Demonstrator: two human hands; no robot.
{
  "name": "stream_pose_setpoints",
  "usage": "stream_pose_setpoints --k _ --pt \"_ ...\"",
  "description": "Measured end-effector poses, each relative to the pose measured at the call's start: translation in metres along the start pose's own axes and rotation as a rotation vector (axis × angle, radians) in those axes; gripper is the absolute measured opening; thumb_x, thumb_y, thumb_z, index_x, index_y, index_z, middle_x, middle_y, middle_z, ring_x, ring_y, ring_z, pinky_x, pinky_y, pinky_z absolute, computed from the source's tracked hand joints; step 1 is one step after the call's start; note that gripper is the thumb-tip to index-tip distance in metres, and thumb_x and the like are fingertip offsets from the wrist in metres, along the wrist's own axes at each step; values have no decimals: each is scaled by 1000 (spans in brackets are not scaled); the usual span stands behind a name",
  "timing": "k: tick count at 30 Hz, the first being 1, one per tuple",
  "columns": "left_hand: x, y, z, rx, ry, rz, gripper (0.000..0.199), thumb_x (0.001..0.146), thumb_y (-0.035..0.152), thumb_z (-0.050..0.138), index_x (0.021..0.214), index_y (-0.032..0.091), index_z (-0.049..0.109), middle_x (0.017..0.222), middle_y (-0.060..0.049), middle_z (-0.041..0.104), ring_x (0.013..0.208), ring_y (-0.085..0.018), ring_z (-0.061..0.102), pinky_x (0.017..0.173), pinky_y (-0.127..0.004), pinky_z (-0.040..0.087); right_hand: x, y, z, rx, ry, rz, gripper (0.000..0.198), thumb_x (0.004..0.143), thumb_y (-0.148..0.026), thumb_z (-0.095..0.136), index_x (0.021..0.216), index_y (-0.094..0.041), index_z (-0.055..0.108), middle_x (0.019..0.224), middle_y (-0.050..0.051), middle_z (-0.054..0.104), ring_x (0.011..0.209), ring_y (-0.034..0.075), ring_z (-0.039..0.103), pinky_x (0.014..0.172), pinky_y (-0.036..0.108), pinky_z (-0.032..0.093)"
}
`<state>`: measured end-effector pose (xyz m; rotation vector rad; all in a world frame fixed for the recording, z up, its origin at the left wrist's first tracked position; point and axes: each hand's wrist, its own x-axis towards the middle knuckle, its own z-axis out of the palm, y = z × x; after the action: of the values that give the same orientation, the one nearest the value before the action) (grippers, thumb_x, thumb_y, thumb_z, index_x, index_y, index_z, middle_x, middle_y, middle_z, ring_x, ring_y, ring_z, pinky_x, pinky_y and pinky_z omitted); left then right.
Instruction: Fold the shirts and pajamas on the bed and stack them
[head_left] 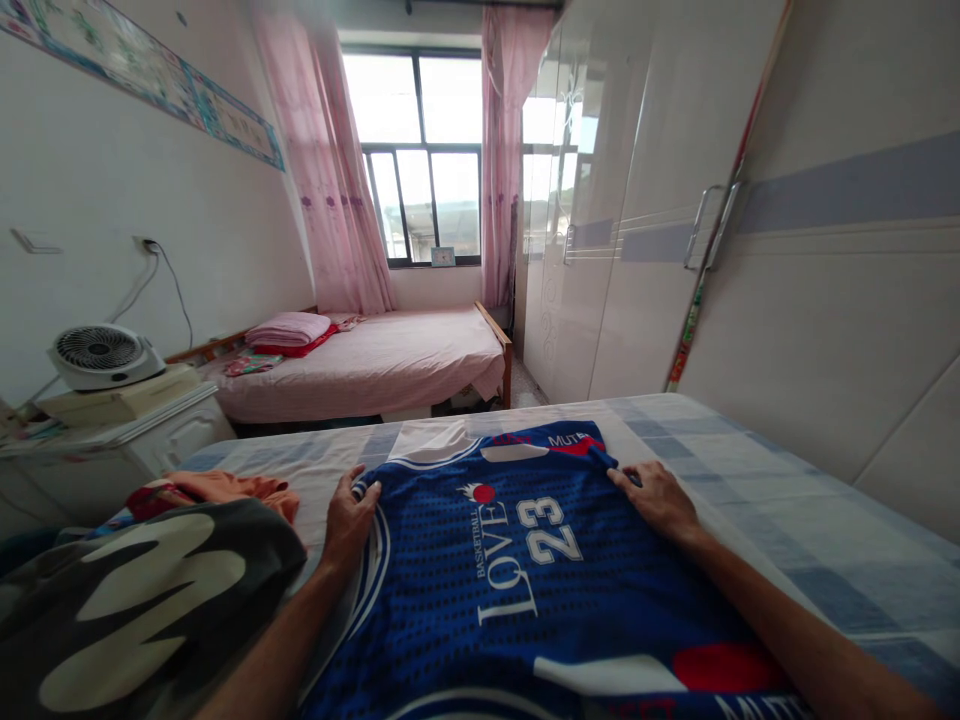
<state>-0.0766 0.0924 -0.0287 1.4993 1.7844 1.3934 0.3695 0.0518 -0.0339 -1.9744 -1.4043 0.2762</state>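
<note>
A blue basketball jersey [442, 560] with white lettering, the number 23 and a red ball print lies spread on the bed in front of me, turned sideways. My left hand [351, 515] pinches its far left corner, by the striped trim. At the far right edge, my right hand [660, 498] has its fingers closed on the blue cloth, which is bunched a little there. The near part of the jersey runs out of the bottom of the view.
Beside my left arm lies a pile of clothes, with a dark grey garment [262, 550] and an orange one [244, 490]. The checked bedsheet [810, 540] extends to the right. Beyond stand a pink bed [390, 360], a fan [101, 352] on a cabinet, and a white wardrobe [660, 150].
</note>
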Motion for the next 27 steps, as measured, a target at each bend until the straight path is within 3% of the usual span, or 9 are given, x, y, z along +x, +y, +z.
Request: stream_pose_setpoints --k 3,5,8,11,15,18,21,23,27 --pt "1 -1 0 12 -2 7 58 74 41 55 123 11 52 107 -14 65 98 -28 62 90 -40 47 19 -8 -4 145 -106 46 19 64 -38 65 58 -20 61 72 7 65 91 29 61 87 42 45" --pt "2 -3 0 18 -13 3 59 74 41 56 125 11 51 112 -15 63 103 -29 61 93 -40 46 27 -15 -6 232 -151 75 16 67 -33 61 57 -20 60 63 5 64 80 26 64 77 38 49" --pt "2 -6 1 12 -19 8 58 75 38 58 126 11 49 122 -16 59 112 -29 57 99 -40 41 32 -25 -6 417 -251 130 19 76 -33 52 70 -20 63 66 5 67 71 22 66 67 34 53" --pt "1 -5 3 -57 3 -10 58 75 34 61 127 12 49 123 -15 58 112 -28 56 100 -39 40 31 -33 -4 580 -346 177 20 74 -30 58 88 -17 65 72 7 70 69 21 67 64 33 55" --pt "-3 14 -5 -377 32 -163 58 75 25 64 130 17 48 96 -7 67 81 -19 66 79 -31 52 28 -45 -16 732 -271 224 58 70 -18 61 127 -19 50 64 1 67 51 16 61 51 27 54" --pt "-4 43 -26 -660 72 -200 57 75 17 62 130 21 47 73 1 63 55 -10 60 57 -22 51 21 -55 -52 878 -153 182 72 71 -16 60 138 -30 38 56 -6 62 42 11 54 41 20 47" --pt "-2 70 -52 -787 55 -178 53 74 10 61 124 21 53 64 4 60 49 -8 57 50 -17 48 7 -62 -93 985 -131 158 59 68 -16 64 124 -34 56 65 -3 66 48 12 58 42 21 50" --pt "3 81 -61 -773 -31 -191 49 72 8 62 119 19 56 63 3 60 48 -9 58 48 -18 48 2 -63 -107 983 -136 175 46 66 -16 66 110 -31 65 74 -1 69 55 13 62 47 22 54" --pt "31 94 -50 -632 -167 -294 41 67 2 62 107 11 60 56 3 57 42 -10 54 40 -19 43 20 -67 -97 928 -173 232 29 65 -9 65 91 -22 69 69 1 69 56 12 61 49 19 52"
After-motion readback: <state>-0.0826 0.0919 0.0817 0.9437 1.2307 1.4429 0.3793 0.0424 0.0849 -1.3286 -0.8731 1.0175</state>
